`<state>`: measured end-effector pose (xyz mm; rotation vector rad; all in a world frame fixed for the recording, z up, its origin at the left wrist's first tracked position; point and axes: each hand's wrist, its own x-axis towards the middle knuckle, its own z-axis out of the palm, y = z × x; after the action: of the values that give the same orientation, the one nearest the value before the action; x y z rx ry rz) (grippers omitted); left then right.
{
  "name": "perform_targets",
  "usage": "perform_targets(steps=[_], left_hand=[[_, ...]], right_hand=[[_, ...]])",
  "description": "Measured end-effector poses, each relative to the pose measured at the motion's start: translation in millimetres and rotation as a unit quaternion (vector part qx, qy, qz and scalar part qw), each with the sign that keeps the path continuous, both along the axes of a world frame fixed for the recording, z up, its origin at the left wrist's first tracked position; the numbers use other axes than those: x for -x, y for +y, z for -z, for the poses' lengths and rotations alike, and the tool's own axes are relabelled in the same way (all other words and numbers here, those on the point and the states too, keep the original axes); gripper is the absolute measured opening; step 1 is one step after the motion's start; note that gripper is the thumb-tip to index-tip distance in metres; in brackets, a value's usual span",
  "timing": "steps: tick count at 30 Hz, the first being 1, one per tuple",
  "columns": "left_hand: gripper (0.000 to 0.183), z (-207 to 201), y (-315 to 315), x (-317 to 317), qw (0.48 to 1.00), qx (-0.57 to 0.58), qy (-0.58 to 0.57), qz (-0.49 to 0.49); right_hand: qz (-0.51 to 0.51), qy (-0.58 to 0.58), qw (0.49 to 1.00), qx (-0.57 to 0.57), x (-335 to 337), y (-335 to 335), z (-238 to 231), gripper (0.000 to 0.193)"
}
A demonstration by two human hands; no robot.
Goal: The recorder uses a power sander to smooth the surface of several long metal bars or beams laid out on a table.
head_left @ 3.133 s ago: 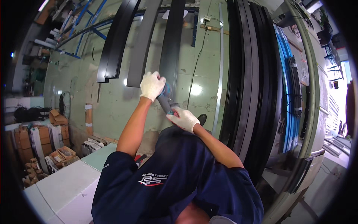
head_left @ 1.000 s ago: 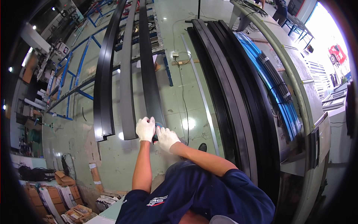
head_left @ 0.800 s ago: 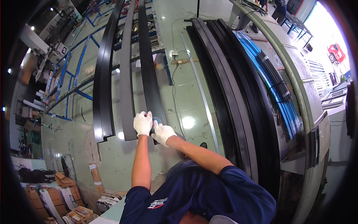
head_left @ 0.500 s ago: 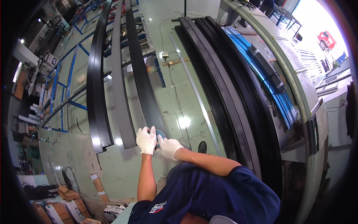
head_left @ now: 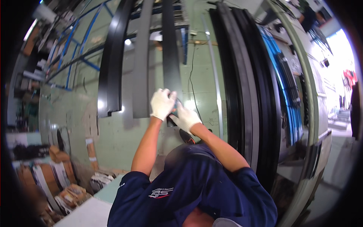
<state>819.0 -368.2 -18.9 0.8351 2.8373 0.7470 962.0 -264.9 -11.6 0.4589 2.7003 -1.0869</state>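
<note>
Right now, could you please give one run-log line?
left hand: holding power tool, mostly hidden; right hand: holding same tool; place: black profile, near end

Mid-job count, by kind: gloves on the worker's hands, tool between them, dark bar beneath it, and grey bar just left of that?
White gloves: 2
Tool: 1
Dark bar: 1
Grey bar: 1
Total: 5
</note>
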Motion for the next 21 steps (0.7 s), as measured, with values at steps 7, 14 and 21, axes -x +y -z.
perform_targets(steps=[7, 14, 21], left_hand=[[0.048, -2, -14, -34, 0.998, 0.005, -0.050, 0.026], [0.048, 12, 30, 96, 0.993, -0.046, -0.016, 0.103], [0.050, 21, -16, 52, 0.987, -0.005, -0.096, 0.127]], right_hand=[[-0.041, -0.053, 0.997, -0.044, -30, -5, 0, 0.088], [-0.078, 0.156, 0.973, -0.151, 110, 59, 5, 0.106], [-0.150, 0.061, 0.969, -0.187, 98, 44, -9, 0.099]])
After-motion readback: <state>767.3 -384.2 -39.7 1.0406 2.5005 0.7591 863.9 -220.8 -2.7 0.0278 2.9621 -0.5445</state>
